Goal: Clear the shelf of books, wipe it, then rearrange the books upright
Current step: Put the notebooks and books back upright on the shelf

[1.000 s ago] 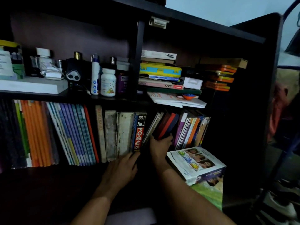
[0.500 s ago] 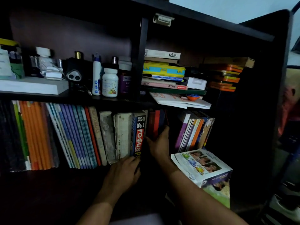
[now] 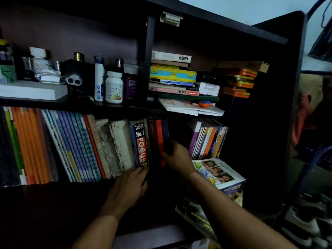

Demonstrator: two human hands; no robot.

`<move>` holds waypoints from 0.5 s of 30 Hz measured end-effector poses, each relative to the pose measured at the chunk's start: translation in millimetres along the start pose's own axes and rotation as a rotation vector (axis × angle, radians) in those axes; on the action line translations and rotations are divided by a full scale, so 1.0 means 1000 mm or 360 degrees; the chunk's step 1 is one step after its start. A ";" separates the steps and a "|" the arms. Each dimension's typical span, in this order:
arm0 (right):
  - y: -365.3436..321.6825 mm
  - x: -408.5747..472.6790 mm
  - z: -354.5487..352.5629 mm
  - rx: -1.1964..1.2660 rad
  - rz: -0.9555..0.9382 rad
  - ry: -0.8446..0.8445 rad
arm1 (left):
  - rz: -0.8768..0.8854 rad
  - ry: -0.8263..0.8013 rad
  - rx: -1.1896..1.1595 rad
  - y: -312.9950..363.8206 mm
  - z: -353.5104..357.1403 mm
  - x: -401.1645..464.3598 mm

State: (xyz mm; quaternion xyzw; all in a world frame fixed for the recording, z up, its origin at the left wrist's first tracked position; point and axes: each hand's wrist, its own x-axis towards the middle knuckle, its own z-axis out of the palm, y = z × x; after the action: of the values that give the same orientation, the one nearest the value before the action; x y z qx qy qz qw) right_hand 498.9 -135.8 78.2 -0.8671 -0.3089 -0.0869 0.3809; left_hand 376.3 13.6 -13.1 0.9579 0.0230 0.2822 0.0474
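A dark wooden shelf (image 3: 75, 193) holds a long row of upright books. My left hand (image 3: 128, 188) presses its fingertips against the bottom of the black "Focus" book (image 3: 141, 142). My right hand (image 3: 177, 156) grips the dark red and blue books (image 3: 159, 133) beside it, thumb on their spines, holding them upright. To the right of a dark gap, a leaning group of thin books (image 3: 206, 139) stands. A book with faces on its cover (image 3: 218, 173) lies flat at the shelf's right end.
The upper shelf carries bottles (image 3: 114, 87), a white box (image 3: 32, 90), flat stacked books (image 3: 172, 74) and orange cases (image 3: 237, 81). Another book (image 3: 199, 220) lies below the flat one. Shoes (image 3: 305, 223) sit on the floor at right.
My right hand has pushed the leaning red and blue books upright against the Focus book, opening a gap to their right. My left hand stays at the Focus book's base.
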 end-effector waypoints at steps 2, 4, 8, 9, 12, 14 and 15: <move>-0.005 -0.003 -0.018 0.0103 -0.0052 0.0225 | -0.0011 -0.0009 -0.0005 0.000 -0.002 -0.001; -0.008 -0.005 -0.034 0.0169 -0.0124 0.0459 | -0.0007 -0.0015 0.0027 -0.001 -0.003 -0.001; 0.000 -0.005 -0.055 0.0255 -0.0049 0.0713 | 0.0006 -0.0015 0.0016 0.000 -0.004 0.000; 0.005 -0.007 -0.059 0.0236 0.0037 0.0681 | -0.0003 -0.0004 -0.0009 0.000 -0.004 0.000; 0.040 -0.030 -0.074 -0.0350 0.0367 0.0480 | -0.0036 0.0011 -0.0136 0.001 -0.005 -0.001; 0.075 -0.059 -0.086 -0.0721 0.0585 0.0423 | -0.0036 0.0014 -0.0135 0.004 -0.007 -0.001; 0.089 -0.072 -0.091 -0.0748 0.0680 0.0397 | -0.0046 0.0006 -0.0130 0.005 -0.008 -0.001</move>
State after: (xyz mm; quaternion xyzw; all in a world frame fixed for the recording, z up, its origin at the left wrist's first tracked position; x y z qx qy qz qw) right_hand 502.9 -281.1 59.8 -0.9590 -0.0428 -0.1793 0.2151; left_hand 371.6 9.2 -6.5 0.9542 0.0255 0.2839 0.0906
